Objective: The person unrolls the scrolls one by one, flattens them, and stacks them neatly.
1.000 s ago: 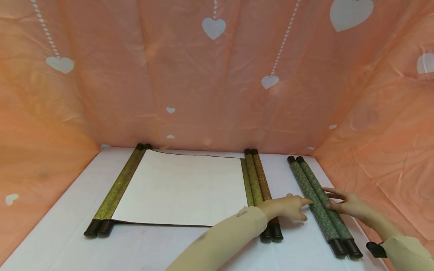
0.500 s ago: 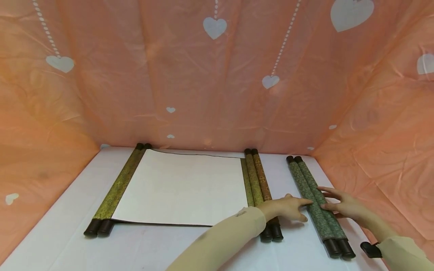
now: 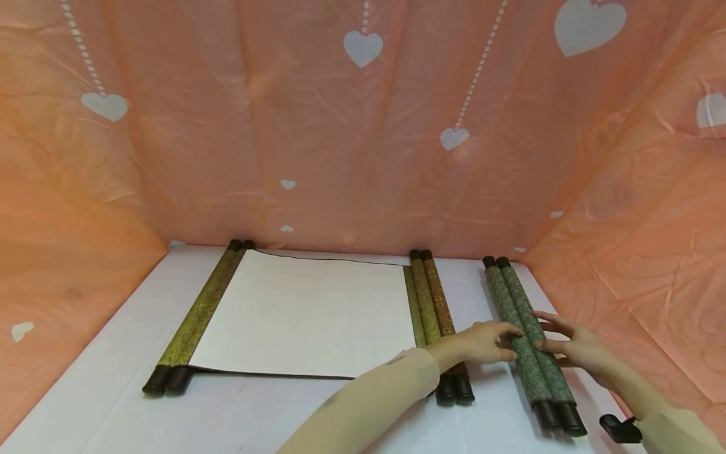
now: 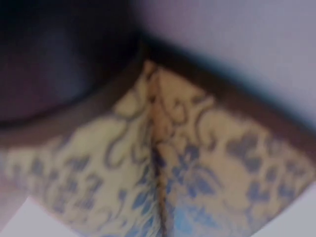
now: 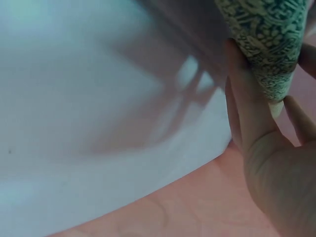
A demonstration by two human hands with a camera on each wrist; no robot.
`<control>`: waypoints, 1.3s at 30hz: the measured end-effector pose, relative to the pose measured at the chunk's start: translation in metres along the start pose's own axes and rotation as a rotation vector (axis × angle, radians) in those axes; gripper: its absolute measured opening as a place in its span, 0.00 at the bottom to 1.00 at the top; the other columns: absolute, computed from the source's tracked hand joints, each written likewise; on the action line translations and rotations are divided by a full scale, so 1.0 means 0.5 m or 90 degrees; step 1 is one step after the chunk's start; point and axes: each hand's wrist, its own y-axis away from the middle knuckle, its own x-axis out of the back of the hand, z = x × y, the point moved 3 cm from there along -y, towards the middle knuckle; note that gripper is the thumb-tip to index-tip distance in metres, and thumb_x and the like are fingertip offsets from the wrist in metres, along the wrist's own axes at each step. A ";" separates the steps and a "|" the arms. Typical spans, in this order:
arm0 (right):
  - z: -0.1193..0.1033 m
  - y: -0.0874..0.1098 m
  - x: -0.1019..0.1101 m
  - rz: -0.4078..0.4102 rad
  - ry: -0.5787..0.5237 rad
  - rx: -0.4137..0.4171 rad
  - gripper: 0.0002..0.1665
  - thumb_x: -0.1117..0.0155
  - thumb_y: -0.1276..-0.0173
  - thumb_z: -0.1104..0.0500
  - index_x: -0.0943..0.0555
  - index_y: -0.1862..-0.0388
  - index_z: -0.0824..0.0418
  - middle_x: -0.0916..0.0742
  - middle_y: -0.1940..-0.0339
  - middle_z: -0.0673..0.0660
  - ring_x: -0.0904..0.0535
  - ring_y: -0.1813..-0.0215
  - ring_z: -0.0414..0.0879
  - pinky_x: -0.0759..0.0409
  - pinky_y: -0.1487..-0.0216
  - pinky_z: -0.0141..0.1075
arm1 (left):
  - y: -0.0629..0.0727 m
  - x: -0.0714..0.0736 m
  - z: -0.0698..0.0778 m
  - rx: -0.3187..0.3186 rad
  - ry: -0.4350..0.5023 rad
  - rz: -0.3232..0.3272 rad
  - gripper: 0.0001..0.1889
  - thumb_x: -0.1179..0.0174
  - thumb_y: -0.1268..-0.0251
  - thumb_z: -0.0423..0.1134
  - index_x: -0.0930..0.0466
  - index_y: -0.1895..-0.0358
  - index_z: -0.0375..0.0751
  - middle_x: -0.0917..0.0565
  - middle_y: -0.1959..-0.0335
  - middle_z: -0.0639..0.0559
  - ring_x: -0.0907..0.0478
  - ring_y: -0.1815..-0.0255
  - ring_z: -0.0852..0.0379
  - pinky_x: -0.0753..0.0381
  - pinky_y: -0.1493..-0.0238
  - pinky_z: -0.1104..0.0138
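A green patterned scroll, its two rolls side by side with dark end knobs, lies slanted at the right in the head view. My left hand pinches its left roll, with index finger and thumb at that side. From the right, my right hand grips the other roll with spread, bent fingers. The right wrist view shows thumb and fingers around the green scroll, with a shadow on the white table below. Close up in the left wrist view are a yellowish patterned scroll and a dark knob; the left fingers are hidden there.
An olive-gold scroll lies unrolled at the left and middle, its white sheet showing. A brown-gold roll lies against its right end, under the left forearm. Peach cloth with hearts encloses the white table.
The green scroll's near end has shifted left, and its far end slightly right and back. My left fingers have gone from pointing against it to pinching it. The right hand has moved left with it.
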 end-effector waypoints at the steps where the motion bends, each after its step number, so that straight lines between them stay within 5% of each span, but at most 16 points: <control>1: -0.003 0.001 -0.002 0.004 -0.004 0.004 0.48 0.33 0.24 0.57 0.47 0.16 0.67 0.40 0.24 0.82 0.19 0.44 0.43 0.15 0.50 0.48 | 0.002 0.005 0.001 -0.010 0.007 0.012 0.24 0.38 0.24 0.48 0.26 0.27 0.62 0.21 0.40 0.63 0.24 0.44 0.68 0.26 0.47 0.73; 6: -0.023 0.003 -0.013 0.026 -0.030 0.041 0.47 0.34 0.24 0.58 0.47 0.15 0.64 0.39 0.23 0.80 0.19 0.50 0.32 0.15 0.52 0.43 | 0.015 0.029 0.006 -0.047 0.033 0.080 0.20 0.38 0.23 0.47 0.23 0.32 0.58 0.24 0.49 0.62 0.26 0.54 0.70 0.28 0.55 0.77; 21: -0.140 -0.010 -0.089 0.089 -0.149 0.153 0.44 0.35 0.23 0.62 0.44 0.14 0.55 0.38 0.23 0.70 0.16 0.50 0.34 0.14 0.53 0.36 | 0.081 0.113 -0.008 -0.127 0.177 0.275 0.13 0.37 0.23 0.42 0.17 0.41 0.47 0.30 0.56 0.58 0.31 0.59 0.68 0.25 0.58 0.79; 26: -0.187 -0.017 -0.127 0.111 -0.186 0.212 0.44 0.35 0.24 0.64 0.41 0.15 0.55 0.34 0.26 0.62 0.16 0.48 0.32 0.15 0.54 0.34 | 0.123 0.148 -0.024 -0.117 0.232 0.313 0.16 0.36 0.24 0.42 0.20 0.38 0.48 0.32 0.51 0.55 0.29 0.57 0.67 0.21 0.58 0.77; 39: -0.302 -0.043 -0.266 0.124 -0.246 0.307 0.44 0.33 0.27 0.68 0.38 0.16 0.57 0.33 0.22 0.61 0.17 0.47 0.37 0.16 0.54 0.32 | 0.265 0.250 -0.106 -0.166 0.204 0.443 0.33 0.33 0.26 0.39 0.34 0.22 0.46 0.29 0.39 0.42 0.23 0.57 0.57 0.15 0.53 0.68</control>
